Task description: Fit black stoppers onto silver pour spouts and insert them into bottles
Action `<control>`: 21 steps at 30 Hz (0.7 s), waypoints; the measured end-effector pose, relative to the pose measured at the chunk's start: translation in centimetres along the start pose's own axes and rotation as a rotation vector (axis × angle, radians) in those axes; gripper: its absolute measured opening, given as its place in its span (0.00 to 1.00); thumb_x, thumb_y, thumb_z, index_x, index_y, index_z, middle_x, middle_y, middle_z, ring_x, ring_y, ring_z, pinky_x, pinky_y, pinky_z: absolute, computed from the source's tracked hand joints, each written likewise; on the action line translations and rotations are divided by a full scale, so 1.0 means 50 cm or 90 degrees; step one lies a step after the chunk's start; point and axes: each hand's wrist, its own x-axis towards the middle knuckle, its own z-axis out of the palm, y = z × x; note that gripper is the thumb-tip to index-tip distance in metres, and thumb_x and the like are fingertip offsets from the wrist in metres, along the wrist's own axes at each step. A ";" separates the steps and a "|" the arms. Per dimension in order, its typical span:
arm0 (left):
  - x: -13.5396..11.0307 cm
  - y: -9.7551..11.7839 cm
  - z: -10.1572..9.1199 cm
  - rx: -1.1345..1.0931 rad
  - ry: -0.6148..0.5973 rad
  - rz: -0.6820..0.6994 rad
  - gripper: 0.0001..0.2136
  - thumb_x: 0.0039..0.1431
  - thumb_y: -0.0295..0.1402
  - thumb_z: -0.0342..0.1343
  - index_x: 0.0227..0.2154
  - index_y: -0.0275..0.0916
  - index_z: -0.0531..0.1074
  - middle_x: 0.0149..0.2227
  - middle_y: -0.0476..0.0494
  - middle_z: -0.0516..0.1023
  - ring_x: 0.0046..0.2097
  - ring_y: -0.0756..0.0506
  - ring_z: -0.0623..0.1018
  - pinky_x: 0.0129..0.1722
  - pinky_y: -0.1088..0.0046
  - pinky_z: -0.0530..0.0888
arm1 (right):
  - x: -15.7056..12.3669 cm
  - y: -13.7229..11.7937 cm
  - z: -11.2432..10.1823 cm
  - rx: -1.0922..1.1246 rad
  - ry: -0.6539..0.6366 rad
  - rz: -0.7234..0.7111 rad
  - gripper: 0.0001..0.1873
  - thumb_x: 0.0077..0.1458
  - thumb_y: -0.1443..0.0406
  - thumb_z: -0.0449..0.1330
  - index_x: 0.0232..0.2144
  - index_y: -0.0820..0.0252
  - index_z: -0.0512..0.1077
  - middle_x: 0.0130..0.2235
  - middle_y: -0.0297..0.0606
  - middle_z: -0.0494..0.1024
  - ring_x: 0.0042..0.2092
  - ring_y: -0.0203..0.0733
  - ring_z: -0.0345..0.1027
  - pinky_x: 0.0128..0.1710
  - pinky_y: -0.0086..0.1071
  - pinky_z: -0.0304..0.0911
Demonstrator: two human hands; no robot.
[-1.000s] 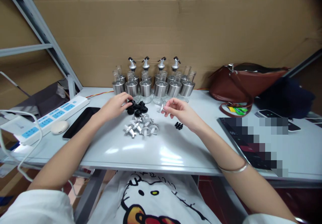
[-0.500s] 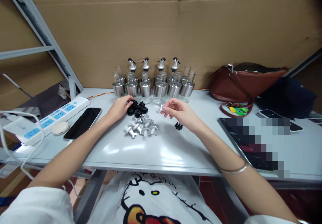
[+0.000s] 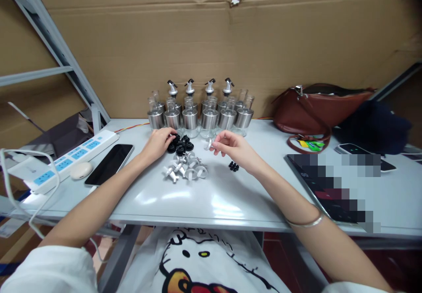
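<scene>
Head view: shows, against the frame a second ago, the left hand (image 3: pixel 160 143) shifted slightly onto the black stoppers (image 3: pixel 180 146), with more of the smartphone (image 3: pixel 109 164) uncovered beside the forearm; finds the right hand (image 3: pixel 236 150) in nearly the same pose. Sees the left hand palm down, fingertips at the left edge of the stopper pile; cannot tell whether gripping one. Sees the right hand turned inward, thumb and fingertips pinched narrowly on a silver pourer top (image 3: pixel 208 143), to the right of the stoppers and in front of the glass bottles (image 3: pixel 210 119). Finds loose silver pourer tops (image 3: pixel 190 170) heaped nearer the table edge (image 3: pixel 198 219), with small black pieces (image 3: pixel 234 166) near the right wrist. Counts two upright rows of steel-sleeved bottles, with spouts fitted in four at the back and open necks along the front.
</scene>
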 end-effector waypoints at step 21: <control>-0.009 0.013 0.004 0.113 -0.084 0.157 0.14 0.64 0.29 0.43 0.47 0.44 0.70 0.58 0.40 0.66 0.60 0.40 0.61 0.56 0.55 0.56 | -0.001 -0.001 0.001 -0.003 -0.001 -0.003 0.14 0.44 0.58 0.64 0.25 0.59 0.63 0.26 0.34 0.76 0.27 0.33 0.66 0.27 0.28 0.57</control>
